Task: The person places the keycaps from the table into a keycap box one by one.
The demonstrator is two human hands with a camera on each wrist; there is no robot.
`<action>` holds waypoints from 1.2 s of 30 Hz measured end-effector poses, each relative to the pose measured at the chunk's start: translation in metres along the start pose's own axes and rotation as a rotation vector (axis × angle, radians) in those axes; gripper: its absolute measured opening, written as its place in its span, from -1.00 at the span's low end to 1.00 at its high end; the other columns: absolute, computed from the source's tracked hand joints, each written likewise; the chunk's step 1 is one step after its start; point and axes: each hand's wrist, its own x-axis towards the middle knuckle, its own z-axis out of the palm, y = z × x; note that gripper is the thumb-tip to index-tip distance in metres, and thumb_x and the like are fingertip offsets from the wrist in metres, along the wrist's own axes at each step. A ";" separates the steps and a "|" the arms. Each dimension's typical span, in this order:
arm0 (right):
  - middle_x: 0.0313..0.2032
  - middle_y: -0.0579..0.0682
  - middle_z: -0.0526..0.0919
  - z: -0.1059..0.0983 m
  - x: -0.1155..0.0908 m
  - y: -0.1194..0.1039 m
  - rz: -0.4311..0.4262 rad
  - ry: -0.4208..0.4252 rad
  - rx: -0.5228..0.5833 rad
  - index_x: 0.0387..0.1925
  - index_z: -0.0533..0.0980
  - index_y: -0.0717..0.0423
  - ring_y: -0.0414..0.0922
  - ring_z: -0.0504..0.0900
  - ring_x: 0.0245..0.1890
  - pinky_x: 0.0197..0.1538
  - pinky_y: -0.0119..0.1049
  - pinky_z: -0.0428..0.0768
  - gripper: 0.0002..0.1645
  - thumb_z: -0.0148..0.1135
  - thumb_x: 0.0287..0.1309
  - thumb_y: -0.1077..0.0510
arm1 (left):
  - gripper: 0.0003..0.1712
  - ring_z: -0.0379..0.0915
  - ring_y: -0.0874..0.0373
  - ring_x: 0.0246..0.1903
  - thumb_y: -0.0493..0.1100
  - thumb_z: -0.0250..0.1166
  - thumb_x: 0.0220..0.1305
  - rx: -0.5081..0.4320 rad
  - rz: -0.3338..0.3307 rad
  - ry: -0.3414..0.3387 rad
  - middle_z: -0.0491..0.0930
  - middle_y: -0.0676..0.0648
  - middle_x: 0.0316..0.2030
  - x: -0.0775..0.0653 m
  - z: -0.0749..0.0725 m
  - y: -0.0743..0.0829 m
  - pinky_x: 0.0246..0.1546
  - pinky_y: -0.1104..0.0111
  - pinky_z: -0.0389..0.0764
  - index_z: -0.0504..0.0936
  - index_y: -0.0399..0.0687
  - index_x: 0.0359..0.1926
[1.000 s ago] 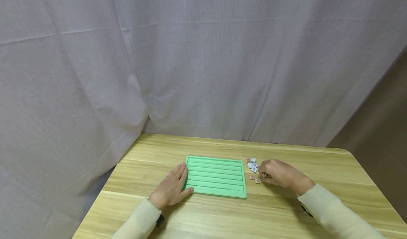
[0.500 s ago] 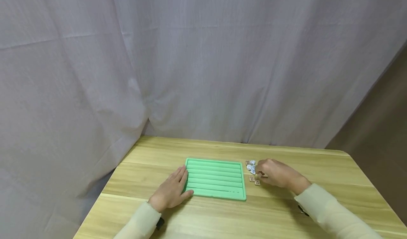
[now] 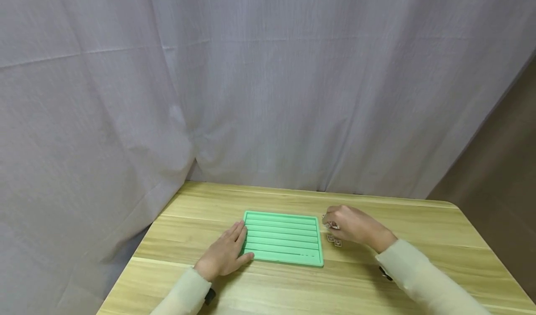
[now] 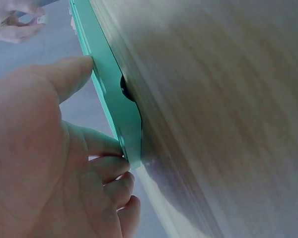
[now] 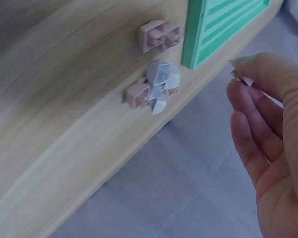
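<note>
Against the left edge of a green ridged tray [image 3: 282, 237] rests my left hand [image 3: 222, 254], fingers straight and thumb at the near side. The left wrist view shows that thumb and the fingertips touching the tray's rim [image 4: 107, 84]. My right hand [image 3: 353, 224] hovers right of the tray, over several loose keycaps. Between its thumb and forefinger it pinches a small keycap [image 5: 244, 78], seen in the right wrist view. Below lie a pair of pinkish keycaps [image 5: 159, 36] and a cluster of white keycaps [image 5: 161, 77] mixed with pinkish ones. In the head view the hand hides most of the cluster.
The wooden table [image 3: 268, 287] carries the tray and keycaps. Grey curtain [image 3: 268, 96] hangs behind the far edge and along the left side. The tray's long parallel grooves hold nothing visible.
My right hand has moved left towards the tray, now covering most of the keycap cluster. My left hand has kept its place on the tray; the head view has tilted slightly.
</note>
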 end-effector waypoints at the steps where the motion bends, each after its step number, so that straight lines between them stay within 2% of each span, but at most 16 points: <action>1: -0.42 -0.15 0.67 0.001 0.003 -0.001 0.001 0.001 0.010 -0.43 0.65 0.02 -0.33 0.59 -0.43 -0.33 -0.55 0.66 -0.80 0.52 0.11 0.34 | -0.03 0.02 -0.29 0.64 0.26 0.11 0.58 -0.002 -0.001 0.000 0.08 -0.40 0.63 0.000 0.000 0.000 0.63 -0.09 0.22 0.17 -0.45 0.58; 6: -0.44 -0.18 0.66 0.003 0.014 -0.004 0.005 0.012 0.068 -0.47 0.62 0.02 -0.26 0.62 -0.40 -0.32 -0.51 0.64 -0.77 0.52 0.15 0.33 | -0.04 0.02 -0.28 0.64 0.26 0.11 0.58 -0.006 -0.002 0.001 0.07 -0.40 0.63 -0.001 0.001 -0.001 0.63 -0.09 0.23 0.16 -0.45 0.59; 12: -0.43 -0.14 0.67 0.006 0.027 -0.008 -0.010 0.041 0.105 -0.48 0.58 0.03 -0.25 0.62 -0.38 -0.33 -0.49 0.65 -0.72 0.43 0.14 0.43 | -0.05 0.03 -0.32 0.63 0.23 0.12 0.59 0.000 0.005 0.007 0.06 -0.42 0.63 0.000 0.000 -0.001 0.61 -0.13 0.24 0.16 -0.48 0.58; 18: -0.32 -0.05 0.76 0.010 0.041 -0.012 0.005 0.029 0.161 -0.35 0.69 0.12 -0.21 0.74 -0.31 -0.22 -0.33 0.81 -0.84 0.43 0.14 0.42 | -0.05 0.04 -0.32 0.63 0.22 0.13 0.59 0.000 0.005 0.009 0.07 -0.43 0.62 0.000 -0.002 -0.001 0.61 -0.12 0.24 0.16 -0.49 0.57; 28: -0.22 0.02 0.80 0.031 0.064 -0.023 0.029 0.066 0.299 -0.20 0.74 0.17 -0.17 0.80 -0.25 -0.16 -0.27 0.84 -0.84 0.41 0.22 0.41 | -0.03 0.02 -0.28 0.64 0.25 0.12 0.59 0.000 -0.003 -0.004 0.06 -0.40 0.64 -0.001 -0.002 -0.001 0.63 -0.08 0.24 0.15 -0.46 0.59; 36: -0.22 0.02 0.82 0.043 0.083 -0.033 0.076 0.067 0.330 -0.18 0.74 0.22 -0.16 0.81 -0.24 -0.15 -0.26 0.84 -0.87 0.44 0.23 0.37 | -0.03 0.01 -0.27 0.65 0.25 0.11 0.59 -0.001 -0.004 -0.010 0.05 -0.39 0.64 0.000 -0.002 -0.002 0.63 -0.08 0.24 0.14 -0.45 0.60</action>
